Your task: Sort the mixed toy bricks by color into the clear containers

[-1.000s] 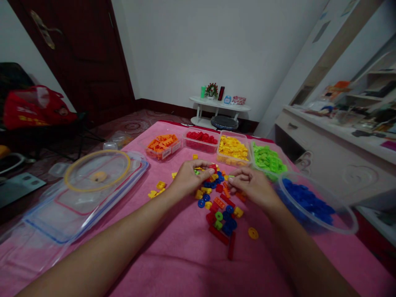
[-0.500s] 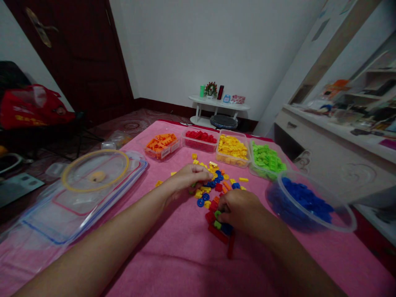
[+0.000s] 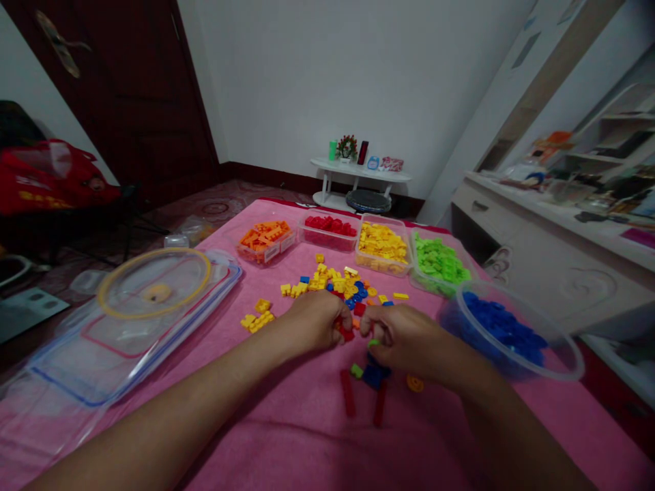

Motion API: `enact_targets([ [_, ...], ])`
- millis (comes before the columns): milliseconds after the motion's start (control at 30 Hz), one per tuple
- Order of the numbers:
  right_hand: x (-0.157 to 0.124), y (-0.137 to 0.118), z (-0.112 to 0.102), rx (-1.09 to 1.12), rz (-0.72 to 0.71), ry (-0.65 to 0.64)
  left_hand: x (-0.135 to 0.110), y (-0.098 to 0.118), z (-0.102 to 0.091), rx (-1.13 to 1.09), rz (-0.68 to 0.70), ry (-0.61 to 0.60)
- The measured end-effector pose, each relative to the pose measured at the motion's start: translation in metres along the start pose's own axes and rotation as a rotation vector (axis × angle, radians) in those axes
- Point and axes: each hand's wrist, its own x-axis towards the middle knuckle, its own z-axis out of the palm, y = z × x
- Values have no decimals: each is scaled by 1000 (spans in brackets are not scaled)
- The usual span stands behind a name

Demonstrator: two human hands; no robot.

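Observation:
My left hand (image 3: pixel 318 319) is closed, its fingertips pinching a red building block (image 3: pixel 346 334) low over the cloth. Close beside it, my right hand (image 3: pixel 404 337) has curled fingers with a small green block (image 3: pixel 373 342) at the thumb; part of it is hidden. Under and in front of the right hand lie dark blue blocks (image 3: pixel 372 376), another green block (image 3: pixel 357 371), two long red blocks (image 3: pixel 348 393) and an orange wheel-like piece (image 3: pixel 415 383). Beyond both hands spreads a mixed pile of yellow blocks (image 3: pixel 322 278) and blue round pieces (image 3: pixel 359 292).
Along the far side stand tubs of orange (image 3: pixel 266 239), red (image 3: pixel 330 228), yellow (image 3: pixel 383 245) and green blocks (image 3: pixel 441 262). A round tub of blue blocks (image 3: pixel 504 331) is at right. Stacked clear lids (image 3: pixel 148 327) lie at left on the pink cloth (image 3: pixel 245 436).
My left hand has come nearer from the pile, with red now at its fingertips. My right hand has lifted slightly off the near blocks, which are more spread out; the orange wheel-like piece now shows.

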Motion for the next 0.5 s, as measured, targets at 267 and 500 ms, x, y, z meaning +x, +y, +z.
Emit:
enact_targets([
  [267,-9,-41,16,-204,68,-94,6,-16,1,-231,-50,95],
  [500,16,-13,14,629,84,92,18,-8,-14,-1581,-420,205],
])
